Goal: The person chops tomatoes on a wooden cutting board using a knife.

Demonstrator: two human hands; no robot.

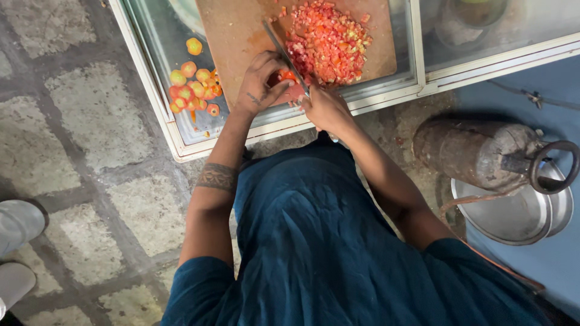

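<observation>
**Tomato under the knife on a wooden board**

The left hand (pixel 261 81) rests on the cutting board (pixel 235 36), its fingers (pixel 269 63) curled down over a piece of tomato (pixel 287 76) and pinning it to the wood. The right hand (pixel 326 108) sits just at 4 o'clock from it, fingers closed around the handle of a knife (pixel 284 53). The blade runs from that hand toward 11 o'clock, passing right beside the left fingertips and touching the held tomato piece.

At 1 o'clock from the hands lies a heap of chopped tomato (pixel 329 42), red with paler flecks, covering the right half of the board. The board itself lies on a glass-topped worktop (pixel 151 54) with a pale frame.

At 9 o'clock from the left hand, off the board and on the glass, sits a cluster of small whole tomatoes (pixel 193 87), red, orange and greenish, with one lone tomato a little above the rest.

The person wears a dark blue short-sleeved shirt (pixel 326 241), and a dark band marks the left forearm.

At 3 o'clock from the hands, on the floor beside the worktop, a rusty gas cylinder (pixel 471 154) lies on its side, its ring handle over a stack of steel plates (pixel 513 217). The floor (pixel 90 121) is paved with grey stone blocks. At the left edge, near 8 o'clock, the tips of two light shoes (pixel 15 241) show.
</observation>
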